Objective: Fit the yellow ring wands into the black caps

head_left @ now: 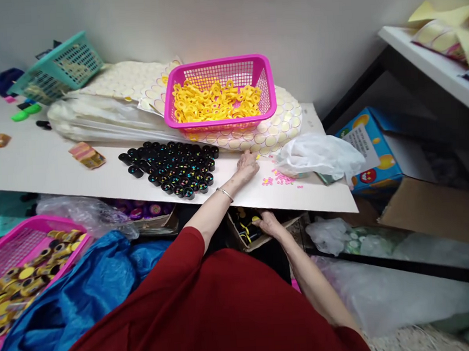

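Left hand (247, 164) lies palm down on the white board (61, 163), fingers together with their tips on the edge of the sticker sheet (272, 137), just right of the black caps (175, 165); whether it pinches a sticker cannot be told. Right hand (269, 223) is curled below the board in a cardboard box (237, 233), its grip hidden. Judged about midway: many caps already show coloured centres, while the pink basket (267, 84) behind remains heaped with yellow rings (215, 100).
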Available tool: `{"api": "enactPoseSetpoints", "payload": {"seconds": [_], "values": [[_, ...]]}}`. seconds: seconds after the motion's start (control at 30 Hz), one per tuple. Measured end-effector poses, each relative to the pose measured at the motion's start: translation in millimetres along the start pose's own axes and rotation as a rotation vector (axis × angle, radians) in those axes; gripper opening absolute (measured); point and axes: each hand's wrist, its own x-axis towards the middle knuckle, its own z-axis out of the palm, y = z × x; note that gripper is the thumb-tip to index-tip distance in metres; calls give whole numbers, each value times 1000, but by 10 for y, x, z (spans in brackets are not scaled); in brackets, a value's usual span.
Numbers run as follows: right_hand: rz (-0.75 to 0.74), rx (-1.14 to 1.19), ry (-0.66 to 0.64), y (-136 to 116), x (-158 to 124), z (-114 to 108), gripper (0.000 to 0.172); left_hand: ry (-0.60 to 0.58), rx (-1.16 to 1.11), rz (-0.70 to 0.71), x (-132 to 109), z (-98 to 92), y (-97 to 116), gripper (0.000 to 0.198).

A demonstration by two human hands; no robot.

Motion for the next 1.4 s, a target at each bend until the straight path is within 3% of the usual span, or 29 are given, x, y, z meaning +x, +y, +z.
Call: {"api": "enactPoseSetpoints", "payload": {"seconds": [0.07,0.13,0.23,0.3,0.43,0.53,0.63,0.77,0.83,0.97,1.17,1.4], "values": [[25,-111,-55,-69,-51,-39,37,-41,87,-8,51,8,21,27],[34,-152,-161,-183,-130,-106,30,-104,213,-22,79,-2,45,26],[21,24,-290,-398,-211,-264,21,-157,363,-26,65,-42,96,26],[-35,140,-143,-508,-192,-396,24,-168,405,-1,4,-83,124,25],[-149,148,363,-540,31,-618,24,-251,443,91,-232,-179,99,19],[-272,6,475,-524,290,-649,21,-276,429,183,-436,-263,26,17],[-345,-290,439,-648,532,-567,21,-132,493,168,-596,-405,-36,17],[-200,-715,314,-952,746,-434,27,198,684,-55,-686,-685,-97,28],[-153,-818,253,-1060,805,-398,28,250,724,-135,-679,-812,-139,31],[-151,-890,194,-1122,835,-381,30,176,706,-176,-637,-945,-208,31],[-224,-876,165,-1092,805,-403,29,133,743,-120,-636,-974,-170,30],[-294,-793,209,-993,821,-414,28,-32,618,58,-745,-920,-66,27]]}}
